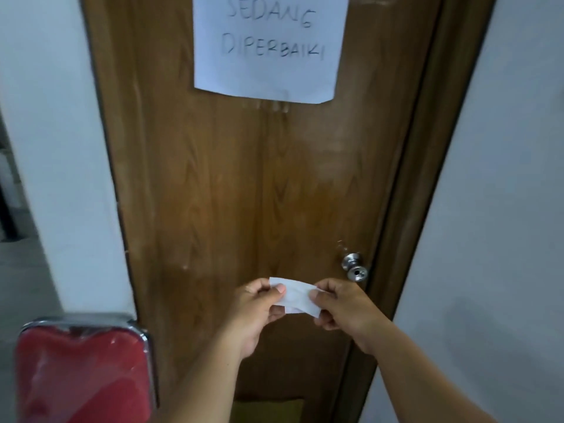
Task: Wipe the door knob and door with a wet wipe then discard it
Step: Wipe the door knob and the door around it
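A brown wooden door (232, 184) fills the middle of the view, shut in its frame. Its round silver door knob (355, 267) sits at the right edge, just above and right of my hands. I hold a small white wet wipe (297, 296) in front of the door, below knob height. My left hand (258, 306) pinches the wipe's left end between thumb and fingers. My right hand (341, 306) pinches its right end. The wipe is folded flat and stretched between the two hands, apart from the door.
A white paper sign (268, 47) with handwritten words is stuck on the upper door. White walls flank the door frame (427, 178). A red chair back with a chrome rim (82, 370) stands at the lower left, close to my left forearm.
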